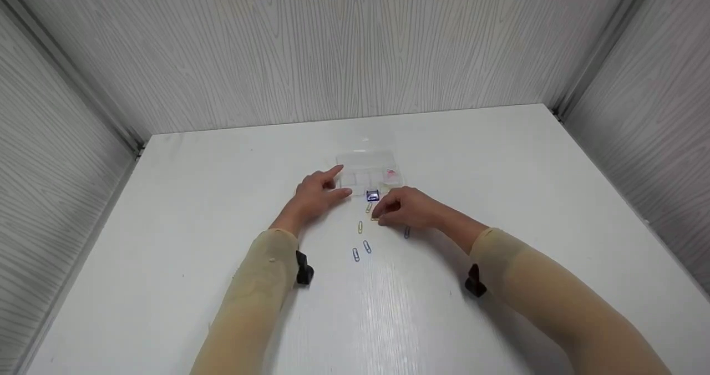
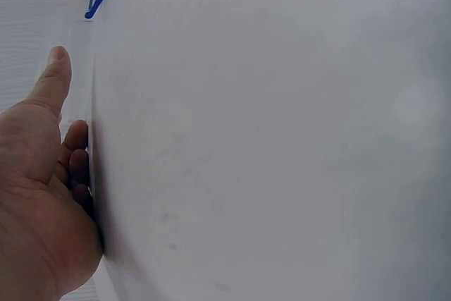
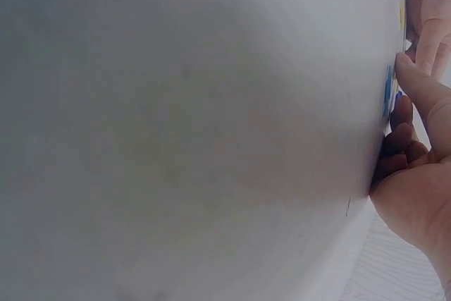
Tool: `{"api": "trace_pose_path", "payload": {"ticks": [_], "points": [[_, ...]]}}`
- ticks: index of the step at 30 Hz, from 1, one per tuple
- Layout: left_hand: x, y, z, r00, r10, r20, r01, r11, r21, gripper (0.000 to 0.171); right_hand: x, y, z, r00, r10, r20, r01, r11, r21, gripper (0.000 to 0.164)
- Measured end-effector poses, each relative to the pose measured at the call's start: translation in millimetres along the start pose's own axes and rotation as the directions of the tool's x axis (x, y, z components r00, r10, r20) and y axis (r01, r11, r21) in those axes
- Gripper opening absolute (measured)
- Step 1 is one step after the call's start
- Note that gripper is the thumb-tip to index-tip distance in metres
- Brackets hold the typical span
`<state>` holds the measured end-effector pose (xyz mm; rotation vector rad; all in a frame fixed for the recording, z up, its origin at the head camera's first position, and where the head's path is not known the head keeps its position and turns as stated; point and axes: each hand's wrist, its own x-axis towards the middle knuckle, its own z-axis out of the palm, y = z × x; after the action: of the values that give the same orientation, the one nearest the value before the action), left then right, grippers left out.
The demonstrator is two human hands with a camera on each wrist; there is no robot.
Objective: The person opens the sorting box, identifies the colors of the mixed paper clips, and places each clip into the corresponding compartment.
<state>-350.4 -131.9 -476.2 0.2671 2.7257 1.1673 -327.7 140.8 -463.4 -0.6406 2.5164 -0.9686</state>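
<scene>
Pick-up appears in hand: right hand (image 1: pixel 409 208) pinches a yellow paper clip (image 1: pixel 375 219) near the clear box (image 1: pixel 361 178); left hand (image 1: pixel 315 195), fingers apart, lies at the box's edge. Next move likely calls for lifting

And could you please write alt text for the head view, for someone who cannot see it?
A person's right hand pinches a yellow paper clip on a white table, the left hand at the left edge of a clear, compartmented box. Two more yellow paper clips and three blue paper clips lie nearby.
</scene>
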Motion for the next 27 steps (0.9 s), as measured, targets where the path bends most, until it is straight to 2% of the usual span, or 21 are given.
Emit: {"api": "trace_pose_path", "payload": {"ticks": [12, 27], "points": [[4.1, -1.1, -0.6, 1.000, 0.010, 0.003, -0.010, 1.000, 0.019, 0.073, 0.2, -1.0, 0.0, 1.000, 0.005, 0.000, -0.005, 1.000, 0.014, 0.009], [-0.8, 0.1, 0.1, 1.000, 0.025, -0.014, -0.025, 1.000, -0.005, 0.074, -0.7, -0.5, 0.1, 1.000, 0.005, 0.007, -0.005, 1.000, 0.017, 0.008]]}}
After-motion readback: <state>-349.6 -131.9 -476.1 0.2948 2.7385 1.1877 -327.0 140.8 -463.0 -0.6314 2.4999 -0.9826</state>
